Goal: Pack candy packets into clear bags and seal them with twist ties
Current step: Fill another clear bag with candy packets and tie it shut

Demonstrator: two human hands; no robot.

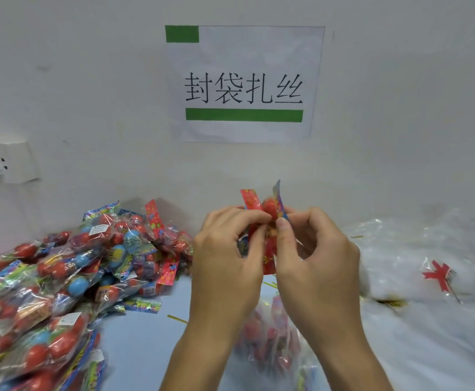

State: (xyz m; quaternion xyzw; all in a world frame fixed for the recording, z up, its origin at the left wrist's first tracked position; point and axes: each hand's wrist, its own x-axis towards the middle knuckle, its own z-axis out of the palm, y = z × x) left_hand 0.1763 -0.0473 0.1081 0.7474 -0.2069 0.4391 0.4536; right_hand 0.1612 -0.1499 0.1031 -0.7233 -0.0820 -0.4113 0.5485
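Both hands are raised above the table, holding a small bunch of candy packets with red and blue printed header strips sticking up. My left hand grips the bunch from the left, fingers curled over its top. My right hand pinches it from the right with thumb and fingers. Beneath my wrists lies a clear bag with red candy inside, blurred. Thin yellow twist ties lie on the pale blue table.
A large heap of candy packets, red and blue balls in clear wrap, fills the left side. A pile of clear bags lies at the right. A white wall with a printed sign and a socket stands behind.
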